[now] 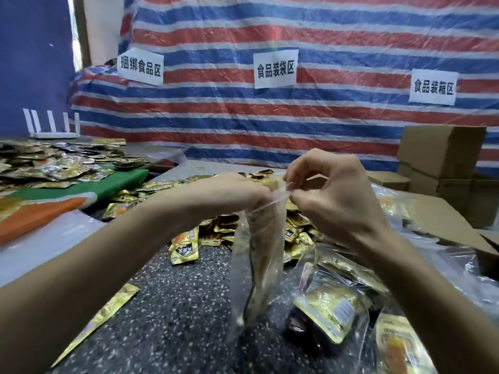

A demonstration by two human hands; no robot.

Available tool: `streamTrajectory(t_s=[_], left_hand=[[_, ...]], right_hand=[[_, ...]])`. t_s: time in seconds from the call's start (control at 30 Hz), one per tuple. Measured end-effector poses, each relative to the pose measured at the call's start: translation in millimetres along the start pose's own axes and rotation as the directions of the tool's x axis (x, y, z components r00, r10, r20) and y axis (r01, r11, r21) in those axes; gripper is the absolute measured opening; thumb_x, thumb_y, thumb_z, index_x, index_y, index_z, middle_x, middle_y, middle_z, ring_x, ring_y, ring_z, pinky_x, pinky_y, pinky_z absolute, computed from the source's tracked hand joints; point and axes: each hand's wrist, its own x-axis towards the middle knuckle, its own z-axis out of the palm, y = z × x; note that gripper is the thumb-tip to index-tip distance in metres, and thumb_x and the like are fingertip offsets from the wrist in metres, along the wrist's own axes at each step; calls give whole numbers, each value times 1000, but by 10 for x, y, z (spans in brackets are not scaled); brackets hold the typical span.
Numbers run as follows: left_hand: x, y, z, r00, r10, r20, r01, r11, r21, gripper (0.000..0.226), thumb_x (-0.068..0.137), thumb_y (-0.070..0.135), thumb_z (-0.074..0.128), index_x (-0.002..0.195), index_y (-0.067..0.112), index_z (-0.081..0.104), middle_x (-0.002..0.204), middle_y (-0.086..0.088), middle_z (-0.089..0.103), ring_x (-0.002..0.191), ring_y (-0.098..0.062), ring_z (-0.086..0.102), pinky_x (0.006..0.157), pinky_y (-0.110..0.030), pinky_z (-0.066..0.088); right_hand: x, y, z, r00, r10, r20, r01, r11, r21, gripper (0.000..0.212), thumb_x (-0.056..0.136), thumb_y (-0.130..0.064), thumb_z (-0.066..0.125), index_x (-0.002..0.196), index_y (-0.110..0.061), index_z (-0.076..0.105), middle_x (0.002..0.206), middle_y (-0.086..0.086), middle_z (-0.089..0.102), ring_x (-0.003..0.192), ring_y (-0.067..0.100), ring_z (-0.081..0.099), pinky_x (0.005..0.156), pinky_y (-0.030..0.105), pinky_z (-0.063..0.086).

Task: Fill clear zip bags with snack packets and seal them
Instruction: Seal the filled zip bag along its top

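Clear zip bag (256, 265): thin crinkled film, long and narrow, hanging over the dark speckled counter (175, 306), gold foil dimly visible inside. Left hand (235, 191) and right hand (337, 195): fingers curled, pinching the bag's top strip at either end. Loose snack packets (186, 249): flat, glossy gold, heaped on the counter behind.

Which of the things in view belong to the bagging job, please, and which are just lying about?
In the job: clear zip bag, held at its top by left hand and right hand; loose snack packets; filled bags.
Lying about: cardboard boxes; router; wall signs.
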Motion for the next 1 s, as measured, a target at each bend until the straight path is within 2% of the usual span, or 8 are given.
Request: streamTrajectory(t_s=[0.07, 0.13, 0.27, 0.4, 0.53, 0.73, 0.83, 1.0], left_hand=[[-50, 11, -40, 997, -15, 72, 3, 986, 165, 56, 65, 89, 50, 80, 39, 70, 141, 4, 57, 113, -11, 49, 113, -44, 31], [-82, -25, -101, 994, 1, 105, -31, 960, 277, 71, 67, 91, 23, 84, 43, 72, 142, 4, 56, 113, -10, 52, 113, -46, 31], [-149, -129, -296, 983, 139, 121, -174, 920, 350, 98, 73, 92, 10, 90, 25, 80, 96, 33, 65, 91, 7, 60, 107, -46, 42], [-258, -94, -426, 906, 360, 224, -407, 885, 225, 46, 87, 66, 54, 71, 29, 76, 109, 21, 64, 101, 3, 61, 84, -28, 47], [-246, -66, -501, 914, 396, 90, -402, 855, 328, 26, 79, 51, 61, 82, 30, 75, 111, 19, 61, 96, 5, 57, 86, -31, 49], [-258, -105, -607, 908, 416, -56, -382, 874, 301, 18, 73, 44, 67, 86, 34, 74, 100, 20, 62, 91, 5, 61, 81, -30, 54], [-246, -194, -565, 922, 386, -37, -358, 884, 301, 12, 78, 37, 66, 85, 31, 73, 91, 26, 67, 84, 3, 64, 76, -28, 55], [-276, -349, -567, 899, 419, -125, -375, 886, 273, 17, 78, 38, 67, 85, 26, 76, 81, 17, 71, 75, -2, 66, 66, -19, 52]], right_hand=[[-7, -13, -33, 999, -23, 28, 25, 997, -71, 16, 71, -2, 67, 70, -17, 67, 73, -2, 67, 67, 14, 63, 62, 38, 55], [-26, -15, -56, 999, -26, 31, 30, 986, -161, 18, 71, 2, 64, 70, -16, 65, 68, -5, 63, 61, 12, 58, 56, 40, 51], [-73, -18, -130, 997, -46, 55, 61, 948, -312, 19, 72, 0, 59, 73, -19, 60, 60, -16, 48, 55, 3, 45, 50, 29, 38], [-115, -69, -190, 991, -30, 128, 80, 912, -402, 17, 74, -4, 60, 74, -21, 57, 47, -14, 37, 46, 2, 37, 48, 24, 30], [-140, -142, -288, 975, -16, 223, 85, 950, -301, 7, 81, -26, 62, 75, -23, 65, 59, -16, 55, 58, -2, 53, 49, 19, 33], [-205, -151, -297, 952, 2, 306, 62, 978, -199, 21, 74, -57, 67, 75, -36, 68, 102, -17, 57, 102, 2, 50, 88, 27, 43], [-221, -23, -296, 846, 153, 510, -32, 971, -238, 32, 69, -59, 75, 94, -40, 69, 128, -18, 48, 122, 0, 42, 104, 33, 39], [-339, 140, -288, 857, 208, 471, -156, 977, -146, 4, 80, -38, 74, 79, -35, 73, 92, -14, 68, 85, 1, 62, 80, 39, 58]])
